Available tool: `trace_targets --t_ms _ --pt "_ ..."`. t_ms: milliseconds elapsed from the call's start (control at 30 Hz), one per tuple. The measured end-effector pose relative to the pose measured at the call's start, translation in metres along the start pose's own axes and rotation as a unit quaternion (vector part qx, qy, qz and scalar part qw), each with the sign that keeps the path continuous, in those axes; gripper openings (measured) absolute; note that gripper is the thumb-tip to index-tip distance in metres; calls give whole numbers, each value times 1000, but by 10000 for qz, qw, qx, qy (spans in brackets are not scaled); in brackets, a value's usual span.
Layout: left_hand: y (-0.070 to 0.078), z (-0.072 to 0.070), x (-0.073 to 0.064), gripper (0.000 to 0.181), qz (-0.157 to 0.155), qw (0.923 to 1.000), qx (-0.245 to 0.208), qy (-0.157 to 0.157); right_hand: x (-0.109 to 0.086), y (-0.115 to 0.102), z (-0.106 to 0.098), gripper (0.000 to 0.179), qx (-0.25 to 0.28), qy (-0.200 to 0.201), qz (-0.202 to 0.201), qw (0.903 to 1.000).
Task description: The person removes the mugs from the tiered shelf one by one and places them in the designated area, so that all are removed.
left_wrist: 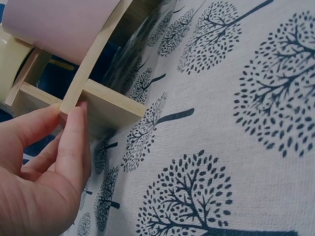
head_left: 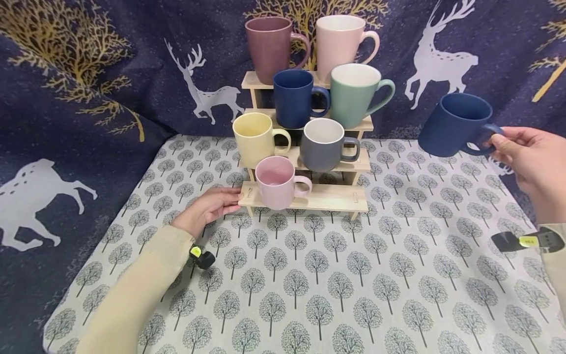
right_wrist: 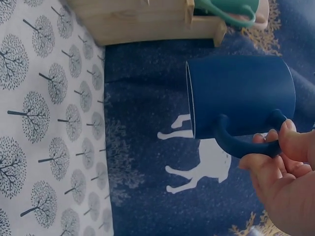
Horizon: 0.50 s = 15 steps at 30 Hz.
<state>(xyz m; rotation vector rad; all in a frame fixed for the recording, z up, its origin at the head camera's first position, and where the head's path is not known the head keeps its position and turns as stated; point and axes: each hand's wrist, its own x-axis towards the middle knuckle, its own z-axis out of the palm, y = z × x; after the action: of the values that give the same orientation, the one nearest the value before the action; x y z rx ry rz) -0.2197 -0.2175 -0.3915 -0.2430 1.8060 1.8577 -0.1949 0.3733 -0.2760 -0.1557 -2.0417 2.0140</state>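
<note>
My right hand point(head_left: 530, 157) pinches the handle of a dark blue mug point(head_left: 455, 125), held tilted in the air to the right of the rack; the right wrist view shows the same mug point(right_wrist: 241, 96) with fingers and thumb on its handle. My left hand point(head_left: 216, 204) pinches the left end of the lowest shelf of a stepped wooden rack point(head_left: 327, 196), as the left wrist view shows at the board's corner point(left_wrist: 74, 93). Just beside that hand, a light pink mug point(head_left: 275, 183) stands on the lowest shelf.
Higher steps hold a yellow mug point(head_left: 254, 140), a grey mug point(head_left: 322, 147), another blue mug point(head_left: 293, 101), a green mug point(head_left: 353, 98), a mauve mug point(head_left: 268, 51) and a pale pink mug point(head_left: 338, 44). The rack stands on a tree-print cloth point(head_left: 318, 295) before a deer-patterned backdrop point(head_left: 212, 59).
</note>
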Motion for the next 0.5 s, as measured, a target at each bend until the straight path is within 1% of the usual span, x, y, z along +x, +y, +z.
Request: trace_targets --t_ms 100,167,233,333,500 --pt "0 -1 0 57 -2 10000 -3 13 7 1 2 30 -180 138 130 9997" --pt "-1 -1 1 57 -8 10000 5 4 11 2 2 32 -741 296 239 9965" --pt "-1 -2 2 57 -18 10000 2 8 16 2 2 30 -1227 418 365 9909" --pt "-2 -2 2 58 -19 10000 20 -15 24 4 2 28 -1649 537 509 9835" --pt "-1 -2 2 58 -9 10000 87 -8 31 8 3 28 -1388 645 688 9858"
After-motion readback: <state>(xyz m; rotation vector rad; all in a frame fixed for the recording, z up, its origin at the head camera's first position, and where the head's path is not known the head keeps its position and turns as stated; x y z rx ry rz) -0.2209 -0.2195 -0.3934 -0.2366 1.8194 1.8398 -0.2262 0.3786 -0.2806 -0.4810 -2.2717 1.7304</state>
